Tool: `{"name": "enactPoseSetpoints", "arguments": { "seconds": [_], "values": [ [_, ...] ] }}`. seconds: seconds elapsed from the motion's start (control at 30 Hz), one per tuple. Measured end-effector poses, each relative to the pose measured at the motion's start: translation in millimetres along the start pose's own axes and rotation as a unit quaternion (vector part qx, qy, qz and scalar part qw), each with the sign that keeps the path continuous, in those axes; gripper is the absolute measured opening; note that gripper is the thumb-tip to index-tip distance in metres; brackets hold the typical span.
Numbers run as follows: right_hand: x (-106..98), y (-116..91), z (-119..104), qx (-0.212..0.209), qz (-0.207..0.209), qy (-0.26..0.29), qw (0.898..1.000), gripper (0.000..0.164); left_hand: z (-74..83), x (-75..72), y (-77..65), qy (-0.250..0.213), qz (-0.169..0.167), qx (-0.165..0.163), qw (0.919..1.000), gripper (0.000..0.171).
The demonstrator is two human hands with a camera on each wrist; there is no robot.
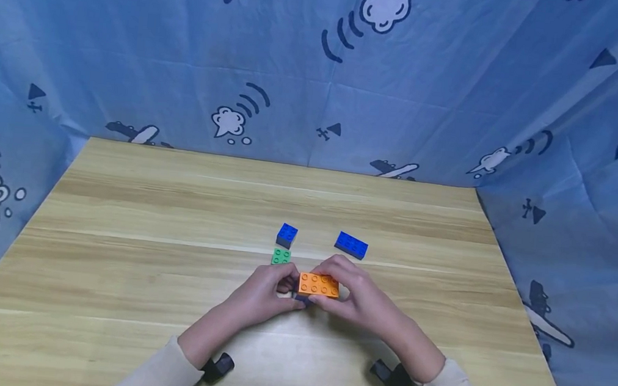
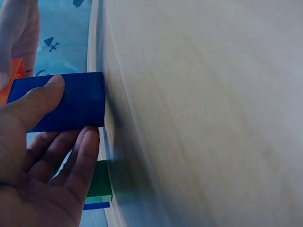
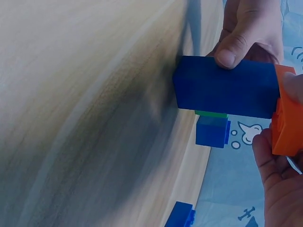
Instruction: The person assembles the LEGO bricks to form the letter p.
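A tall blue block [image 2: 78,101] stands on end on the table, partly hidden under the orange brick in the head view. My left hand [image 1: 264,290] pinches its sides between thumb and fingers. With thumb and fingertips, my right hand [image 1: 358,292] grips an orange studded brick [image 1: 319,284], studs facing up. In the right wrist view, the orange brick meets the upper end of the blue block and juts out past it to the right-hand side. Just beyond my left fingers sits a green brick [image 1: 281,256], its near part hidden.
Behind the green brick is a small blue brick [image 1: 286,235]. A longer blue brick [image 1: 351,246] lies farther right, beyond my right hand. The wooden table [image 1: 148,203] ends at a blue printed cloth [image 1: 294,112] along the back and sides.
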State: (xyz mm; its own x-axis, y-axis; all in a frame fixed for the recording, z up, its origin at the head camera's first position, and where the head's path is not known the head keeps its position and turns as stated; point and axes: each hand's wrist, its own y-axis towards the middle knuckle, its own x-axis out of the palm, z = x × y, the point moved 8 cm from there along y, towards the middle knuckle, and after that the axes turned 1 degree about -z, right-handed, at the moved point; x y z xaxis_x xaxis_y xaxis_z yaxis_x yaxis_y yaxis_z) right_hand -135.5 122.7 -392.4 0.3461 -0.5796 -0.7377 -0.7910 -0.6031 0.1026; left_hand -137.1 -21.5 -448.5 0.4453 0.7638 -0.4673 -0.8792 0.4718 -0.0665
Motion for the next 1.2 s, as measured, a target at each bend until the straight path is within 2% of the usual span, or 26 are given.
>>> {"name": "enactPoseSetpoints", "arguments": {
  "seconds": [0.27, 0.6, 0.87, 1.03, 1.2],
  "values": [
    [0, 0, 0, -0.003, 0.003, -0.001, 1.000, 0.031, 3.1, -2.2, -1.2, 0.014, -0.002, 0.010, 0.9998, 0.031],
    [1, 0, 2, 0.003, -0.001, 0.004, 1.000, 0.032, 1.9, -5.2, -9.4, -0.040, 0.015, -0.001, 0.9991, 0.039],
    [0, 1, 1, -0.010, 0.002, 0.009, 1.000, 0.032, 11.1, -15.9, -14.5, -0.069, 0.050, 0.037, 0.9957, 0.040],
    [0, 2, 1, -0.010, 0.004, 0.008, 1.000, 0.033, 13.6, -15.8, -14.6, -0.074, 0.056, 0.059, 0.9939, 0.039],
    [1, 2, 1, -0.013, 0.006, 0.011, 1.000, 0.034, 13.7, -15.1, -15.3, -0.081, 0.057, 0.067, 0.9928, 0.039]
  ]
}}
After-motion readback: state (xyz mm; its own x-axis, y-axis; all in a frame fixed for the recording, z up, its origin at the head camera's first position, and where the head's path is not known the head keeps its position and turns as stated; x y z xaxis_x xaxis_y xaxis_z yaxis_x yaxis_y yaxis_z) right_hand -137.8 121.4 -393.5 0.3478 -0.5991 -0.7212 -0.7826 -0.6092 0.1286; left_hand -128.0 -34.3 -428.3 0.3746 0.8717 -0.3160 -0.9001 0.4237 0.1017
